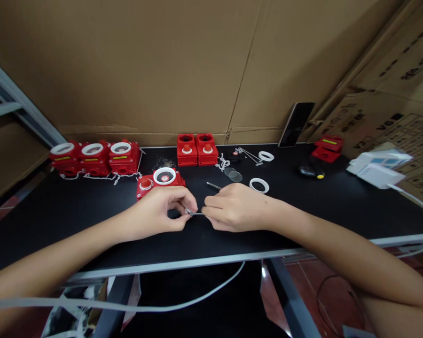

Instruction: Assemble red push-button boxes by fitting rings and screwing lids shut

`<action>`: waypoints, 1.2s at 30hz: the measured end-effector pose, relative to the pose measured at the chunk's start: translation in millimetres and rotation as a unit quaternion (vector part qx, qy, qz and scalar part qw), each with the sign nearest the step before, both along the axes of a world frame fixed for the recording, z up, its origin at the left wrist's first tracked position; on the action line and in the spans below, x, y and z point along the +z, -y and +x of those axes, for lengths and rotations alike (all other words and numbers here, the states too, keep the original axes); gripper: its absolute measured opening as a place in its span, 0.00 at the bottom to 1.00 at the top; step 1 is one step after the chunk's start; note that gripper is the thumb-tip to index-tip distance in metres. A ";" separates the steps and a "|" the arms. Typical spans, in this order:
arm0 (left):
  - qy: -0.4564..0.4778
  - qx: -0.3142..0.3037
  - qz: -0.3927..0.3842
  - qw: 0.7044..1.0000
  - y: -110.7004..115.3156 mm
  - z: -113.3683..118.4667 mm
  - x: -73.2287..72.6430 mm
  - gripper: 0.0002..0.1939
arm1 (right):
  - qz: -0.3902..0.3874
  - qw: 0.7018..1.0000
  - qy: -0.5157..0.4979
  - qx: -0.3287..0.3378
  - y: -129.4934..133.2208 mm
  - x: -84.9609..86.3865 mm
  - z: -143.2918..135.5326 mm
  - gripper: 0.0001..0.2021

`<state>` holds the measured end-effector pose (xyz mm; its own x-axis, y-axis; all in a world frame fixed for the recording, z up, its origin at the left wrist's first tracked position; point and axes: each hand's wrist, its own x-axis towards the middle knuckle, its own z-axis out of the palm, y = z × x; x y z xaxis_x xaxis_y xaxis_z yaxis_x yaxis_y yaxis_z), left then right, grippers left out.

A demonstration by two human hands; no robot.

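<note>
My left hand (164, 209) pinches a small silvery metal piece (189, 212) between thumb and fingertips. From it a thin metal rod (198, 214) runs right into the closed fingers of my right hand (229, 208). The rod's right end is hidden in that hand. Just behind my left hand lies a red alarm box (178, 180) with a white ring and a red knob, partly covered by the hand. A slim pointed metal tool (213, 186) shows beyond my right hand; whether it lies on the table or is held, I cannot tell.
Three red boxes (95, 158) with white rings stand at left, two red boxes (197, 150) without rings at centre. Clear discs (235, 176), white rings (259, 185) and thin metal hammers (252, 156) lie right of centre. A phone (296, 124) leans against the cardboard.
</note>
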<state>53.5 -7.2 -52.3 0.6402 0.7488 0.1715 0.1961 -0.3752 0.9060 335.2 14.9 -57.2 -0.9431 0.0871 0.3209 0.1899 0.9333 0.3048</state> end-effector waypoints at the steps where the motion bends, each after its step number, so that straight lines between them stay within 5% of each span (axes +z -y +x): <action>1: -0.004 -0.002 0.010 1.000 0.2 -0.1 -0.4 0.08 | -0.002 1.000 -0.003 0.002 -0.3 -0.1 -0.1 0.16; 17: -0.061 0.000 0.264 0.963 -1.6 -1.1 1.1 0.11 | -0.005 1.000 -0.011 -0.002 -0.2 2.0 1.6 0.16; 28: -0.126 -0.021 0.311 0.942 5.2 -1.8 7.4 0.11 | -0.022 1.000 0.015 -0.009 0.8 -0.1 1.5 0.15; 31: -0.156 -0.025 0.379 0.912 7.2 -1.0 2.0 0.10 | -0.035 0.999 0.037 -0.020 1.2 -2.4 0.2 0.15; 36: -0.249 -0.036 0.522 0.815 10.9 -0.4 -6.1 0.14 | -0.057 0.995 0.064 -0.042 2.8 -3.7 -2.4 0.16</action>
